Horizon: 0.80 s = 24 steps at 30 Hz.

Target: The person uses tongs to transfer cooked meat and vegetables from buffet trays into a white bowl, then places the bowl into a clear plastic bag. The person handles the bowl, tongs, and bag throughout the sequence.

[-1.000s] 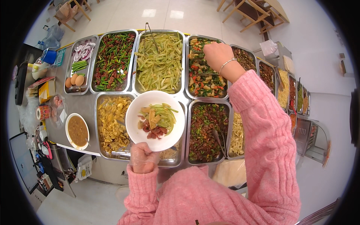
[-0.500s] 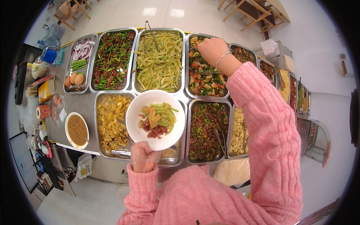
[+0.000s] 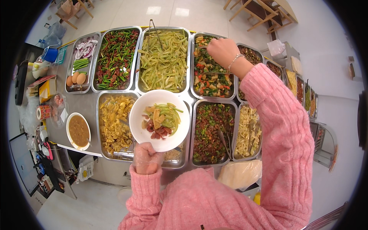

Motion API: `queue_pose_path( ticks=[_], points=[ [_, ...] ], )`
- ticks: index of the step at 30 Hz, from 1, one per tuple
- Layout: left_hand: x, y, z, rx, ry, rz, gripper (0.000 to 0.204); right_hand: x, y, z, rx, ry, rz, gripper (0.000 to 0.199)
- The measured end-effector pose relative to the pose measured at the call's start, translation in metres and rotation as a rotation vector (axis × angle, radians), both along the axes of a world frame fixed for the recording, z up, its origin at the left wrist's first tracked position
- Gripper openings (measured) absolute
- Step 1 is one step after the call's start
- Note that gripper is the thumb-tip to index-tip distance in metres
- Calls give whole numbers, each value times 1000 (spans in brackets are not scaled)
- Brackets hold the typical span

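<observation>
My left hand (image 3: 147,158), in a clear plastic glove, is closed on the near rim of a white bowl (image 3: 138,134), thumb curled over the edge. Inside the bowl lie pale green strips (image 3: 168,117), light yellowish pieces and reddish-brown meat (image 3: 158,133). My right hand (image 3: 224,51), with a bracelet at the wrist, is closed above the far tray of mixed vegetables (image 3: 211,88). Thin metal parts, seemingly tongs (image 3: 218,73), show beside and below this hand; its grip is mostly hidden by the back of the hand.
Several metal trays (image 3: 190,61) of food stand close together in two rows, some with tongs (image 3: 156,34). Left of them are a bowl of brown soup (image 3: 78,131), eggs (image 3: 76,78), a blue cup (image 3: 50,55) and a paper roll (image 3: 44,112). A plastic-wrapped stack (image 3: 240,174) lies near me.
My right hand and forearm have shifted slightly to the right over the vegetable tray, uncovering more of the noodle-like dish. My left hand and the bowl have hardly moved.
</observation>
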<state>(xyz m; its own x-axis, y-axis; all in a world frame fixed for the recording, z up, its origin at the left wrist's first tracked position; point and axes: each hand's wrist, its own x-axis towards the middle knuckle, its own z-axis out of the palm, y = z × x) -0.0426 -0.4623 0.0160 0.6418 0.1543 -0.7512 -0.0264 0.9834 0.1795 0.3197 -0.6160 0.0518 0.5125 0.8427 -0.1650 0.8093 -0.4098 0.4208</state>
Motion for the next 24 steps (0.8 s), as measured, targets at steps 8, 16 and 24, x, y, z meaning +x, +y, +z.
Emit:
queue_pose_path(
  ticks=[8, 16, 24],
  points=[
    [1, 2, 1, -11, 39, -38, 86, 6, 10, -4, -125, 1, 51, 11],
    [10, -2, 11, 7, 13, -4, 89, 9, 7, -10, -98, -17, 160, 11],
    [10, 0, 15, -14, 8, 6, 87, 13, -18, 6, -99, 24, 166, 9]
  ],
)
